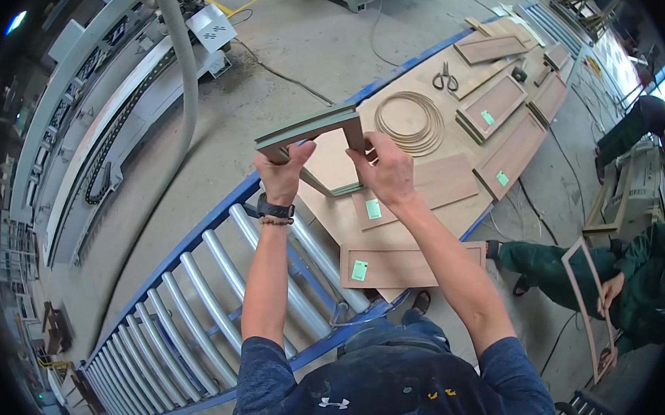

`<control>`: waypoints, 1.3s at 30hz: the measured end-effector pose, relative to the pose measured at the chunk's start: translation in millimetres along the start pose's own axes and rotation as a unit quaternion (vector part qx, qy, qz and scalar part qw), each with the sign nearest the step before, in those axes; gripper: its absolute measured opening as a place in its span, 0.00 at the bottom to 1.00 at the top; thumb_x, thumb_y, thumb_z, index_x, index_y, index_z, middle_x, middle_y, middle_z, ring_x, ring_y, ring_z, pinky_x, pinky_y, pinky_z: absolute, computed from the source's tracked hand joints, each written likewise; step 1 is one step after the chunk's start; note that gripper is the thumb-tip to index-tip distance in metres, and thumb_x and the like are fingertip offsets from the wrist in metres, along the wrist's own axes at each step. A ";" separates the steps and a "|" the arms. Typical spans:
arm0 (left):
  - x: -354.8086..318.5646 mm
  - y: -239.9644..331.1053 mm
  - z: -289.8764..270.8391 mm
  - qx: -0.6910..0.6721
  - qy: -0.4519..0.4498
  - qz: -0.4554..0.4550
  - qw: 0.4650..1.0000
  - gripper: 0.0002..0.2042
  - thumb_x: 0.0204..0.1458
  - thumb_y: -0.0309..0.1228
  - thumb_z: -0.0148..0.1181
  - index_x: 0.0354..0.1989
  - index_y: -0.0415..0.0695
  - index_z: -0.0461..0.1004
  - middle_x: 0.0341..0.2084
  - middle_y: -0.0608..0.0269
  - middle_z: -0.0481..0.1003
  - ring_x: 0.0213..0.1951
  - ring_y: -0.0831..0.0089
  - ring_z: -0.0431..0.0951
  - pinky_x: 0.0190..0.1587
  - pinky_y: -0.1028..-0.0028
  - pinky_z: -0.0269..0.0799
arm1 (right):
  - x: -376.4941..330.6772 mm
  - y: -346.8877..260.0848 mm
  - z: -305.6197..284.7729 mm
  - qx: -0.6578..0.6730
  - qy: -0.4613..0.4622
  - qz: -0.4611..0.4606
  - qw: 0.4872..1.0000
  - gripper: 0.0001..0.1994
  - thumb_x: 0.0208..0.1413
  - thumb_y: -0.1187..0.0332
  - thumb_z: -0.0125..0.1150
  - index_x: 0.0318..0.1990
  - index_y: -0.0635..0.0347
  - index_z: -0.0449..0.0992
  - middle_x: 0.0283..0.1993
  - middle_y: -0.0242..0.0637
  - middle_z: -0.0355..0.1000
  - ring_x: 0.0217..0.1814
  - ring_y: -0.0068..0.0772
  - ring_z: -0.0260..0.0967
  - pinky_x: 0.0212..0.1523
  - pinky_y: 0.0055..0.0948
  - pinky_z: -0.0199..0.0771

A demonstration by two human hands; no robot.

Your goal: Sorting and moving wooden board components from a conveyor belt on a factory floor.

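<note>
Both my hands hold a small rectangular wooden frame (308,129) with greenish edges, raised above the near end of a worktable (321,208). It seems to be two layers thick, and the tabletop shows through its opening. My left hand (280,179) grips the left corner, thumb on the inner side. My right hand (389,174) closes around the right side. Below the frame lie brown framed panels with green labels, one panel (446,184) under my right forearm and another panel (398,264) at the table's near edge.
A coil of thin banding (433,136), scissors (445,81) and more panels (511,156) lie on the table. A roller conveyor (200,294) runs to the left; a long machine (125,106) stands beyond. At right, another person's hands hold a thin frame (574,279).
</note>
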State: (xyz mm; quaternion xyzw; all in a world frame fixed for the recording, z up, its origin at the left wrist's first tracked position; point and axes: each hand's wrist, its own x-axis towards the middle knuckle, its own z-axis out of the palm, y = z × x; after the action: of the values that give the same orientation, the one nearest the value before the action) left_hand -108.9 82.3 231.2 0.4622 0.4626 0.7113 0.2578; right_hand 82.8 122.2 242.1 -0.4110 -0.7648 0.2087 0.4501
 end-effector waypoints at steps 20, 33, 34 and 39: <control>-68.9 -76.3 -131.0 0.595 -0.327 -0.120 0.724 0.17 0.58 0.41 0.49 0.44 0.40 0.71 0.41 0.52 0.73 0.29 0.65 0.75 0.35 0.65 0.69 | -248.1 140.4 -314.0 0.439 0.265 0.401 0.759 0.07 0.62 0.66 0.48 0.37 0.59 0.67 0.31 0.36 0.71 0.34 0.31 0.73 0.39 0.29 0.77; -256.6 -193.5 -114.0 0.591 -0.337 -0.337 0.651 0.17 0.38 0.43 0.59 0.30 0.40 0.78 0.22 0.44 0.75 0.30 0.50 0.78 0.36 0.58 0.71 | -401.9 208.4 -218.6 0.501 0.301 0.564 0.583 0.10 0.61 0.64 0.50 0.45 0.58 0.63 0.39 0.40 0.69 0.40 0.40 0.73 0.39 0.36 0.79; -243.9 -177.7 -140.2 0.555 -0.326 -0.313 0.699 0.17 0.40 0.44 0.57 0.27 0.40 0.77 0.20 0.43 0.74 0.27 0.50 0.77 0.33 0.57 0.70 | -405.1 214.4 -213.5 0.498 0.304 0.562 0.586 0.11 0.61 0.64 0.50 0.47 0.58 0.62 0.42 0.41 0.69 0.43 0.40 0.73 0.40 0.37 0.78; -220.3 -27.9 -296.9 0.565 0.025 -0.397 0.723 0.08 0.41 0.29 0.56 0.24 0.35 0.71 0.14 0.60 0.70 0.14 0.73 0.69 0.13 0.73 0.60 | -392.0 219.9 -154.6 0.497 0.291 0.574 0.582 0.14 0.62 0.64 0.49 0.51 0.58 0.61 0.47 0.43 0.68 0.47 0.42 0.71 0.44 0.39 0.77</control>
State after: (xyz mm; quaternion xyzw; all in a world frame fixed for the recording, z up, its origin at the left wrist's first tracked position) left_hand -279.7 -205.1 70.9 0.2784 0.9261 0.1618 0.1964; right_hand 413.5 -79.2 -33.6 -0.5151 0.0255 0.6404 0.5691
